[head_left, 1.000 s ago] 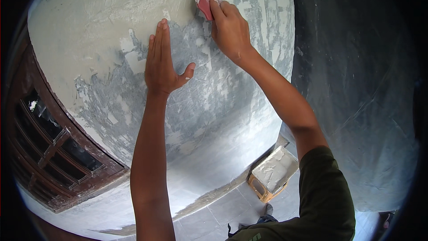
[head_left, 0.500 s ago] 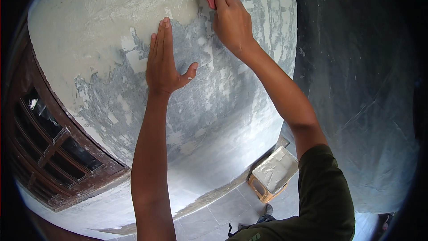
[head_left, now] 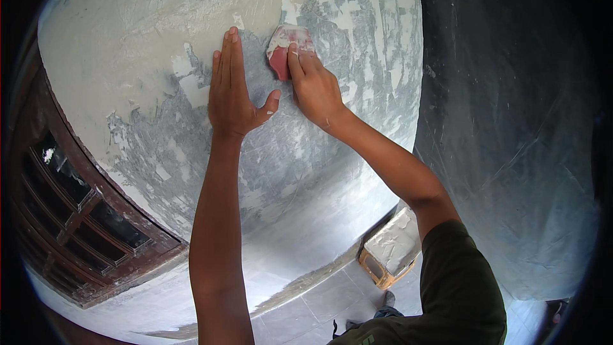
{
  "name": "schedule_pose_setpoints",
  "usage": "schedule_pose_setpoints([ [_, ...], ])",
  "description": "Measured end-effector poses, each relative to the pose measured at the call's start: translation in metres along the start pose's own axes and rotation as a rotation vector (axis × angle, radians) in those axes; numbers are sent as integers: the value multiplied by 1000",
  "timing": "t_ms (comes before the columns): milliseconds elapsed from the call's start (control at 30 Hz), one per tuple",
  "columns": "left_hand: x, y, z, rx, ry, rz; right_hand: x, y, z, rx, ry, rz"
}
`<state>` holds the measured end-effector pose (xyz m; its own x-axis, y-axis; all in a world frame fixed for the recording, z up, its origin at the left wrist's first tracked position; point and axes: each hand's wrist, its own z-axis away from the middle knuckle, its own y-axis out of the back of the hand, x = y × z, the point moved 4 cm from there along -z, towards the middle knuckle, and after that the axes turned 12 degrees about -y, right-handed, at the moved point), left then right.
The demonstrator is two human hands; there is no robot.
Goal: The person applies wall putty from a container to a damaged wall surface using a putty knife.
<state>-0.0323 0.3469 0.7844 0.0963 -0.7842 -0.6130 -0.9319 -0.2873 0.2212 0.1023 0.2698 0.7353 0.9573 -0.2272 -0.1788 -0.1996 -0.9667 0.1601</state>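
My left hand (head_left: 232, 99) lies flat against the patchy wall (head_left: 211, 172), fingers pointing up and thumb spread out; it holds nothing. A little to its right, my right hand (head_left: 314, 90) grips a reddish-pink putty scraper (head_left: 279, 62), whose upper part is smeared with white putty. The scraper is against the wall, where grey surface shows between scraped white patches. Above and to the left spreads a smoother cream coat of putty (head_left: 147, 19). My right palm and some fingers are turned from view.
A tub of whitish putty (head_left: 391, 243) with a worn yellowish rim stands on the grey tiled floor (head_left: 319, 300) at the wall's foot. To the left is a brown wooden window frame (head_left: 70, 224) with dark panes. Dark sheeting (head_left: 511, 121) hangs along the right.
My right hand has moved down and slightly left along the wall with the putty scraper, coming nearer my left hand. My left hand stays in place on the wall.
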Motion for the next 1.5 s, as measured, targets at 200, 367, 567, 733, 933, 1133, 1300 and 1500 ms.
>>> schedule_pose_setpoints([
  [200, 5, 1, -1, 13, 2, 26, 3, 48, -48, 244, -15, -175],
  [367, 4, 1, -4, 15, 5, 30, 18, 21, -99, 259, -1, 49],
  [567, -1, 1, 0, 2, -4, -3, -9, 16, 0, 78, 151, -119],
  [733, 3, 0, -3, -23, -11, -19, 21, 50, -83, 298, -55, -65],
  [933, 6, 2, -2, -10, 12, 13, 26, 12, -37, 207, -2, 18],
  [1133, 3, 1, 0, -22, 13, -24, 29, 67, 73, -296, -148, -458],
  [1300, 28, -16, 15, 46, 142, 76, 91, 95, 135, -748, -1086, -1462],
  [1500, 130, -67, 71, -22, 428, 181, 162, 126, 208, -753, -1467, -1534],
])
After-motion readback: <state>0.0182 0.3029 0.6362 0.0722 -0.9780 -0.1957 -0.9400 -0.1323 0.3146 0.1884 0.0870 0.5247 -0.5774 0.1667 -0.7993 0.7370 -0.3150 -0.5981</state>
